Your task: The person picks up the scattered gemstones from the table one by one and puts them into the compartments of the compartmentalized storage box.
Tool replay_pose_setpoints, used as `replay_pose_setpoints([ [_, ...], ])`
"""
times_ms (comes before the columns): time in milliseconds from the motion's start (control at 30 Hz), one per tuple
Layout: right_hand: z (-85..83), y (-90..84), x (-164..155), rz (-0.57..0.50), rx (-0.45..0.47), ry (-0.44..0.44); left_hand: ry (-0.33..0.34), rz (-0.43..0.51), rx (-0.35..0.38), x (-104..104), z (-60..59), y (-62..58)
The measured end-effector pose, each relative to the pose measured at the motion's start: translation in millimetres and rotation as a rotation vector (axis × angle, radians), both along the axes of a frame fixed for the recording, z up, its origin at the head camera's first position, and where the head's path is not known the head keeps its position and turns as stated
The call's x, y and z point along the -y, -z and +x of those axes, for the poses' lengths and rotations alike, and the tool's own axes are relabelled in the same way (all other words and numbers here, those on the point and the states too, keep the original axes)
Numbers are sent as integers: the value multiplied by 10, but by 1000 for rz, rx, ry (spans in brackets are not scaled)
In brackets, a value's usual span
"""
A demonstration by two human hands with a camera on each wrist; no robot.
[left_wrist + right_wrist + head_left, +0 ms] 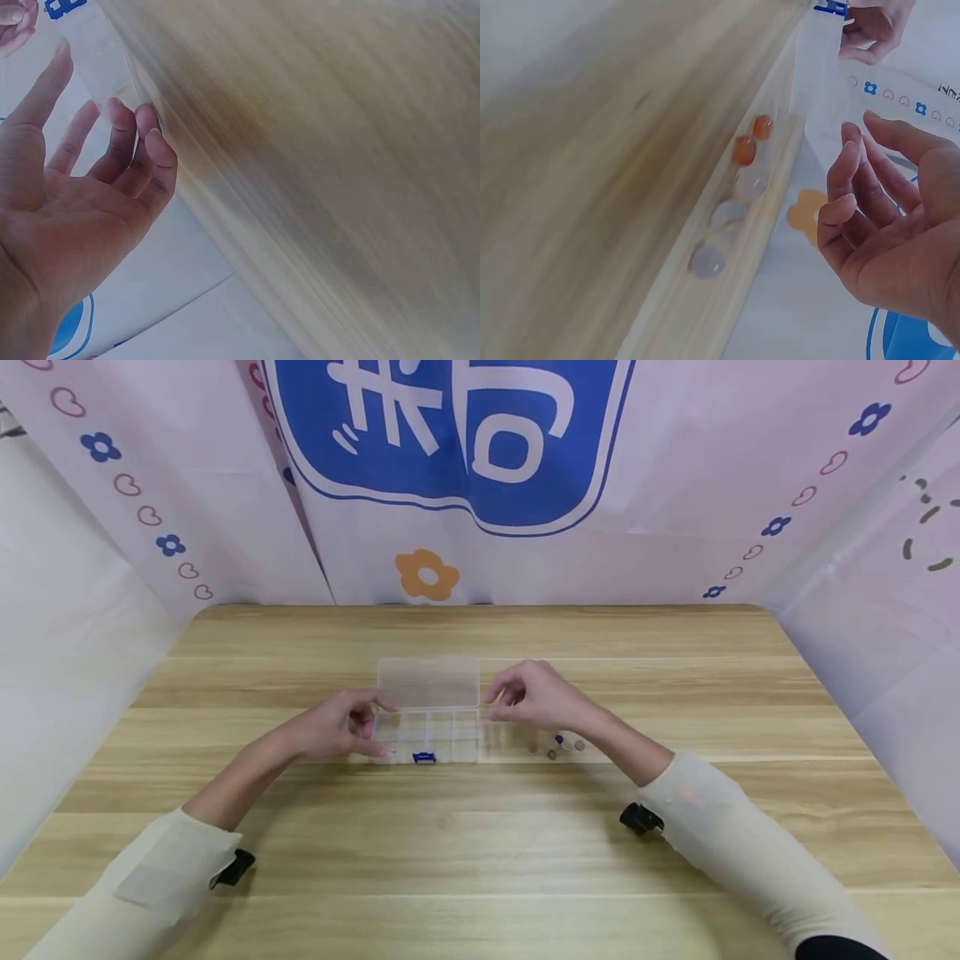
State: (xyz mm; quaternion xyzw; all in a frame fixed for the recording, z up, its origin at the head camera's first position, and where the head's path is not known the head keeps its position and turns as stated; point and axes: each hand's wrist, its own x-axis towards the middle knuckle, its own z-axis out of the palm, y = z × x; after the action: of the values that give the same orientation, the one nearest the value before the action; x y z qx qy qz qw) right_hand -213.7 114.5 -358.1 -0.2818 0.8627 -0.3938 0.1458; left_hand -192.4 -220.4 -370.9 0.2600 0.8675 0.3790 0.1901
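Note:
A clear plastic compartment box (438, 735) lies at the table's middle, its lid (427, 682) standing open and a blue latch (423, 758) at the front. My left hand (367, 727) is at the box's left end with its fingers loosely bent, and in the left wrist view the left hand (112, 142) holds nothing beside the box (90, 45). My right hand (504, 697) hovers at the box's right end by the lid. Seen from the right wrist, the right hand (855, 172) is relaxed and empty. Several small beads (558, 746) lie right of the box, orange and pale beads (742, 150) among them.
The wooden table (480, 843) is walled in by a pink-white printed cloth (187, 485) behind and at both sides. Black wrist mounts (640, 818) sit on both cream sleeves.

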Motion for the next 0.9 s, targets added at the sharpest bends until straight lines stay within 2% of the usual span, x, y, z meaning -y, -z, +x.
replay_pose_setpoints([
  [300,27,42,-190,21,18,-4,-11,-9,9,-5,-1,-6],
  [900,76,155,-384,83,78,-97,-13,-25,7,-16,-4,-28],
])
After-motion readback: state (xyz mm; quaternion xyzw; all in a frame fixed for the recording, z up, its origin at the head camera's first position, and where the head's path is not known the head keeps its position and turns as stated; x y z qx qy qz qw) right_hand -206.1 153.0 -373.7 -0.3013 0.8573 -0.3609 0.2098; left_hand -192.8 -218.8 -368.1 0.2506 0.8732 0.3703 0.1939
